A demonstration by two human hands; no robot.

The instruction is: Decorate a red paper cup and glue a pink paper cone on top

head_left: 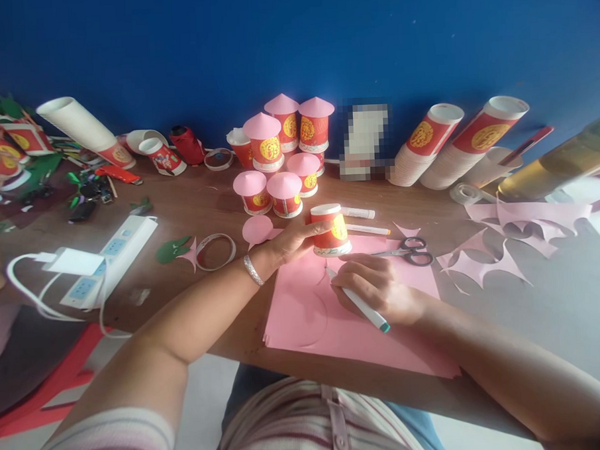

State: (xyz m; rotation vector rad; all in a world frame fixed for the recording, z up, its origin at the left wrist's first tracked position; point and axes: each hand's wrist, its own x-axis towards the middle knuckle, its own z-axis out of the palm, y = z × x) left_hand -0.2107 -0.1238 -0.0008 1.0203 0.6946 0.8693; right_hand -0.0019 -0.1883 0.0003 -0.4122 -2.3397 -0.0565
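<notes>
Paper [292,325], pink, several sheets by the look of the lower corner: lies flat on the brown table [235,340] directly before us, a faint curved line [326,315] showing on its left part. Cup [338,228], one, red and white with a yellow emblem: upside down over the paper's far edge, narrow base uppermost; whether its rim touches the sheet, we cannot tell. Marker [364,307], one, white, green at the rear end: tip pointing at the paper just on our side of the cup.

Handling note: for a clean line, we judge it best to press the sheet flat, keep the marker at a steady slant and turn the wrist smoothly rather than in short strokes. Light pressure should spare the sheet beneath. We would keep the cup clear of wet ink, since its rim could smear it.

Grip, left hand [301,241]: closed around the cup's side, thumb laid on its wall, as wide as the cup demands; we cannot see all the fingers. Grip, right hand [372,283]: closed on the marker in a writing hold, fingers bunched near the tip, the barrel slanting back toward us.

Adjacent: scissors [403,250], dark-handled, at the paper's far right; pink scraps [481,267] further right, on the table; red cups with pink cone tops [262,128] beyond the paper, toward the blue wall [193,50].
</notes>
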